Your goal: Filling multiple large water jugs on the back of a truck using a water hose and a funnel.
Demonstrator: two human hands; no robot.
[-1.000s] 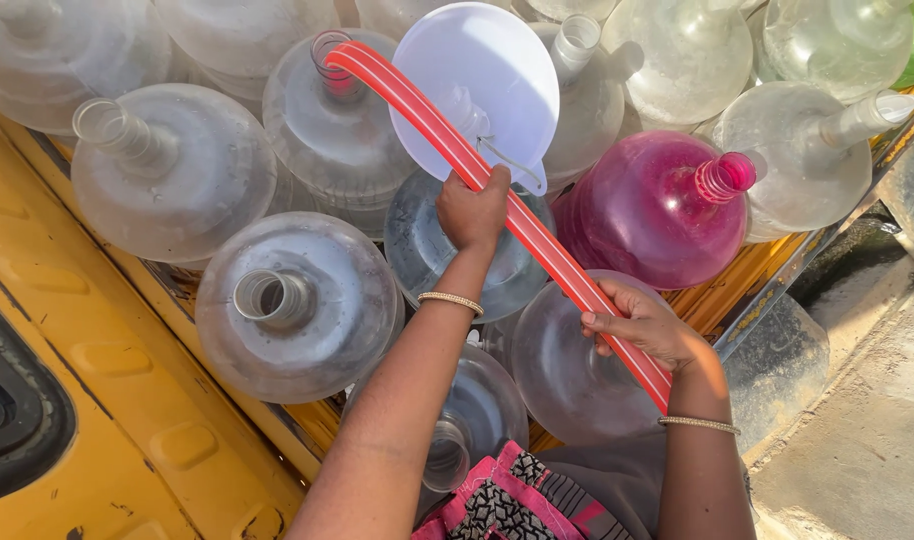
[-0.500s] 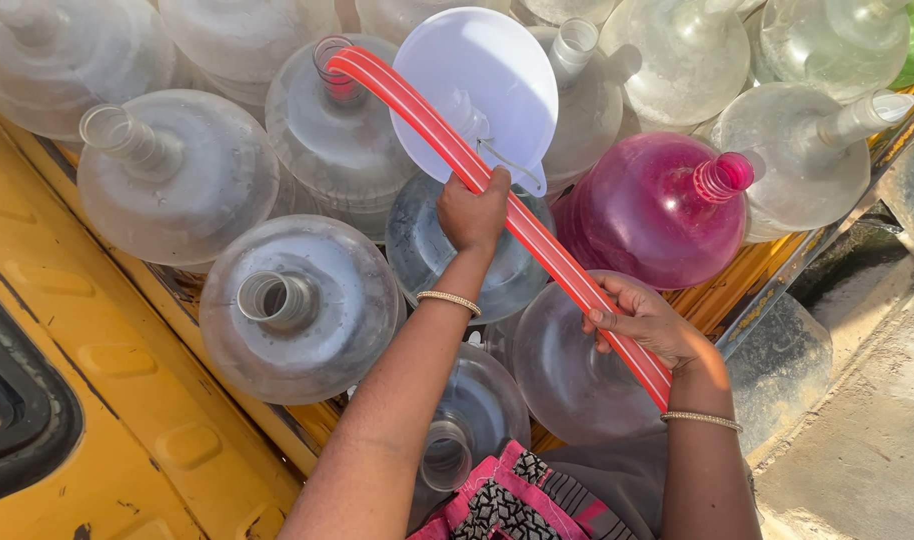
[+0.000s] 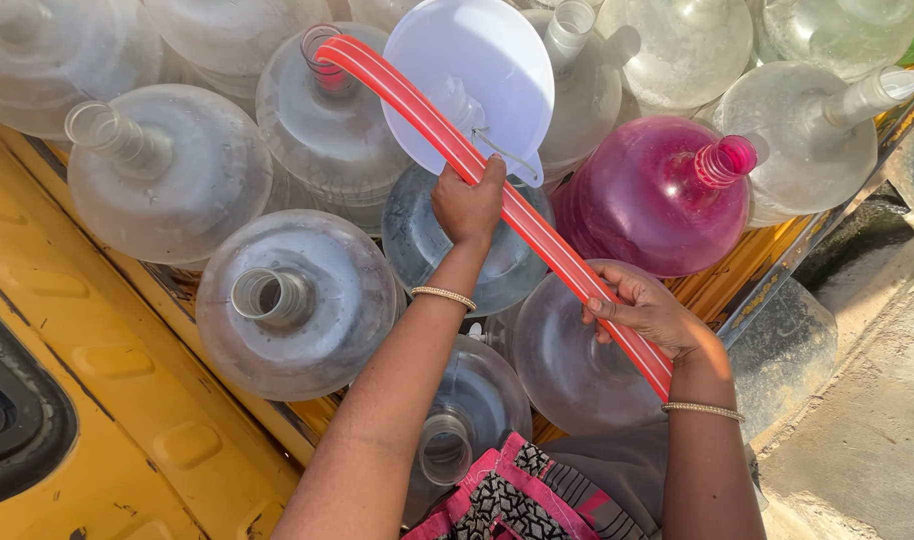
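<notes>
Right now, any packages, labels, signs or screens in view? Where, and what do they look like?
No labels, signs or screens show; only containers.
Clear jugs: round, bare, packed across the yellow truck bed.
Pink jug: right of centre, translucent magenta, ribbed neck.
White funnel: top centre, held by left hand.
Red striped hose: diagonal, gripped by right hand.

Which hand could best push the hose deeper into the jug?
Probably the left hand. It holds the hose by the white funnel, closer to the end dipping into the clear jug. The right hand grips the hose farther back, near the pink jug.
</notes>
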